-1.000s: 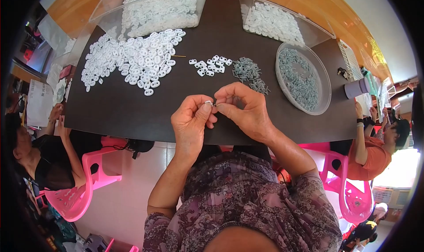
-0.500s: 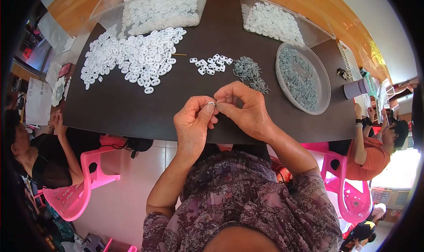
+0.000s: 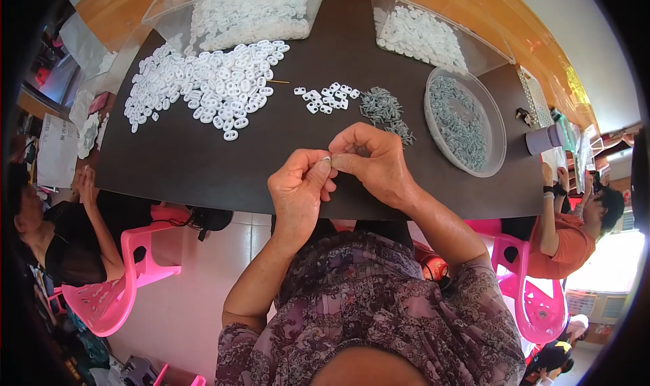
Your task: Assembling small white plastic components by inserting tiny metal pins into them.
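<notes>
Over the front part of the dark table, both hands meet fingertip to fingertip. A small white plastic piece, mostly hidden, is pinched between thumb and forefinger of my left hand. My right hand is closed in a pinch against the same spot; what its fingertips hold, if anything, is covered. Beyond the hands lie a small group of white two-holed pieces and a heap of short grey screw-like pins. A large pile of white oval two-holed pieces spreads at the left.
A round clear tub of grey pins stands at the right. Clear bins, one at far left and one at far right, hold white pieces. A thin brass-coloured stick lies by the pile. People sit on both sides, near pink chairs.
My fingertips have drawn slightly closer together around the small white piece, hiding more of it. The whole view has shifted a little; the piles look unchanged.
</notes>
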A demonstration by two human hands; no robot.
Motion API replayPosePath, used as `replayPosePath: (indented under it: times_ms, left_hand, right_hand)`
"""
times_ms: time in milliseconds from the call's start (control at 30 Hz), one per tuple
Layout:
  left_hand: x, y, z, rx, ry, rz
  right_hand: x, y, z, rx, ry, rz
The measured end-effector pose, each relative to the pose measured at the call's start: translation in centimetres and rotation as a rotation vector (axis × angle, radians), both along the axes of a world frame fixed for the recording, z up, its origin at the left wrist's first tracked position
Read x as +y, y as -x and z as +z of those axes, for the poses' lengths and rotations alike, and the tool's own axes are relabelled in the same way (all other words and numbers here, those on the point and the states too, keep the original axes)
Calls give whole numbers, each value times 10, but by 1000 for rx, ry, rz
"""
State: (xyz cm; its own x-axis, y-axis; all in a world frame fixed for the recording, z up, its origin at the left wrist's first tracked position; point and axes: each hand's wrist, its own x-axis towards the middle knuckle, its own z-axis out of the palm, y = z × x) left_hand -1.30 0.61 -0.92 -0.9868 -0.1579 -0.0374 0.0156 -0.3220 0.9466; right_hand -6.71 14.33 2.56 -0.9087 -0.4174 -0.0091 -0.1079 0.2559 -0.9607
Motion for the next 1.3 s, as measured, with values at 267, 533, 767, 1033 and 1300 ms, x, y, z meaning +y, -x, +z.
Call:
replayPosePath:
  times_ms: [267,533,767,1033,1300]
  left_hand:
    - [-5,3,-2,17,-168,49]
    - [-4,3,-2,27,-171,46]
    - [-5,2,-5,37,-199,60]
    - [-13,-5,-3,67,-259,195]
    - [-23,-14,-9,128,-296,220]
  right_hand:
    - [-6,1,3,-6,69,16]
    - [-9,0,-9,232,-6,-24]
    - [-15,-1,-8,410,-108,-25]
    - [-24,31,10,375,-82,24]
    - [-99,85,-33,1073,-403,131]
